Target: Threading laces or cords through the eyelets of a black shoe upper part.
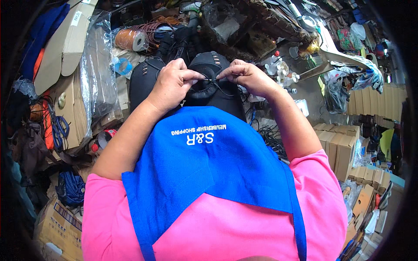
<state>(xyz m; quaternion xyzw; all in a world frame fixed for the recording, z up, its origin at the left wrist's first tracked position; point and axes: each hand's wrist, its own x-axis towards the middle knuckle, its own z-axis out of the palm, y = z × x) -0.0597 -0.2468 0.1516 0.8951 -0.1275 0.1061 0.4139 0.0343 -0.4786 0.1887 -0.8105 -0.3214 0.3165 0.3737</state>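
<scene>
On my lap, between my knees in black trousers, sits a black rounded item [202, 61] with an opening in its top and a short row of pale stitches; its kind is not clear. Over that opening my left hand [170, 82] pinches one end of a thin dark cord [223, 92], thumb against forefinger. From the other side my right hand [250, 78] is closed on the same cord a short way off. A small shiny bit shows on the taut stretch between the fingertips, too small to name. The cord's loose part curls below my right fingers.
An orange spool [129, 40] and a clear bottle [123, 66] lie at the far left. Beside my left arm stand plastic-wrapped cardboard sheets [100, 69] and blue-handled scissors [61, 126]. Several small bottles [278, 68] stand right of my right hand, with cardboard boxes [337, 148] nearer.
</scene>
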